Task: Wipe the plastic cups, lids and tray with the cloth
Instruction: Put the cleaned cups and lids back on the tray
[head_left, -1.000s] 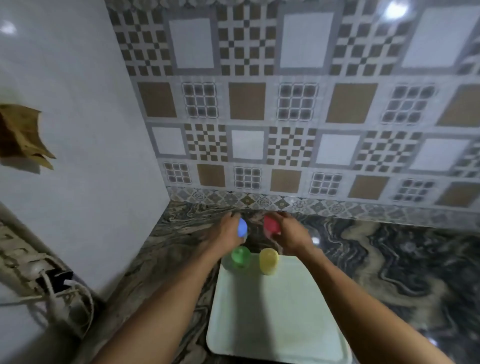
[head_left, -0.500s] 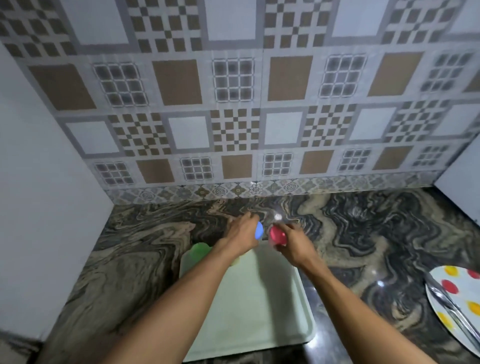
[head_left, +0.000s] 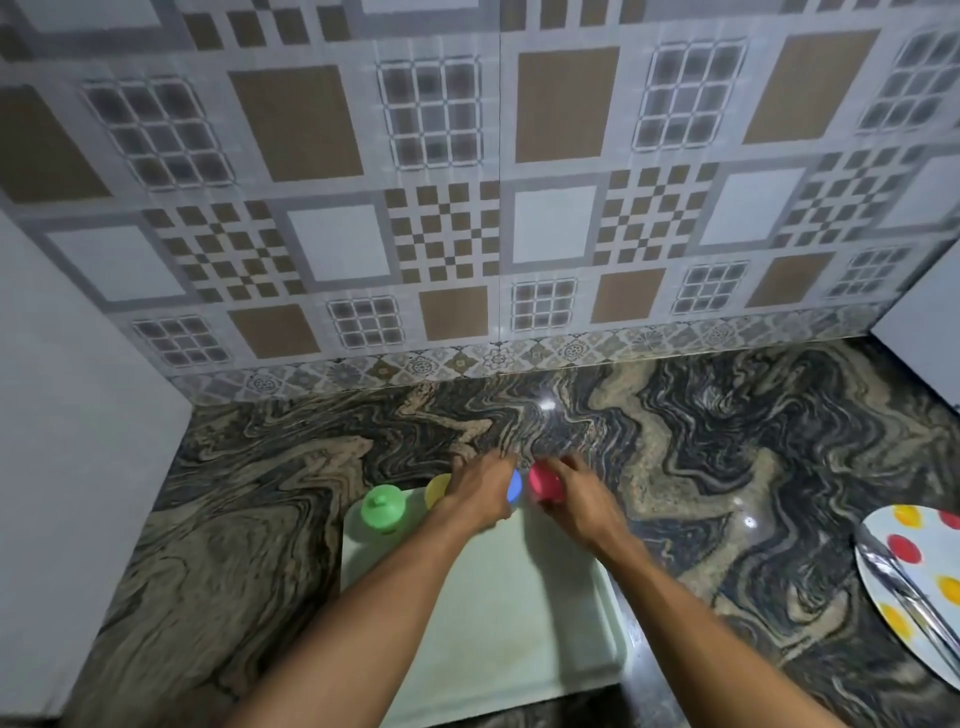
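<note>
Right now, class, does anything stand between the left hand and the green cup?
Yes: the yellow cup stands between the left hand, which grips the blue cup, and the green cup on the tray. The right hand grips the red cup.

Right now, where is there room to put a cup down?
Bare: the tray at its near end, between the forearms; the counter between tray and spotted plate, and behind the hands up to the wall. Crowded: the tray's far edge, with green cup, yellow cup, left hand on blue cup, right hand on red cup.
</note>
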